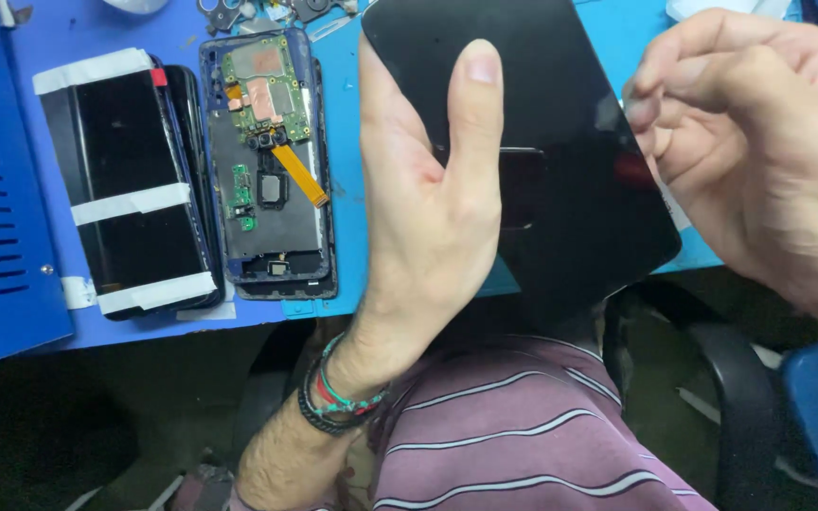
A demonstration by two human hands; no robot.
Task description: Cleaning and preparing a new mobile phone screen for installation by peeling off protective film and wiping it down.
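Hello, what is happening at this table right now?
A person holds a flat black panel up with the left hand, thumb on its face. The right hand picks at the panel's right edge with curled fingers. On the blue mat lie an opened phone with its circuit board showing and a taped phone.

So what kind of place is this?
Probably a phone repair bench: an opened phone with its circuit board bare lies on a blue work mat, beside a screen strapped with white tape, while the left hand holds a black panel.
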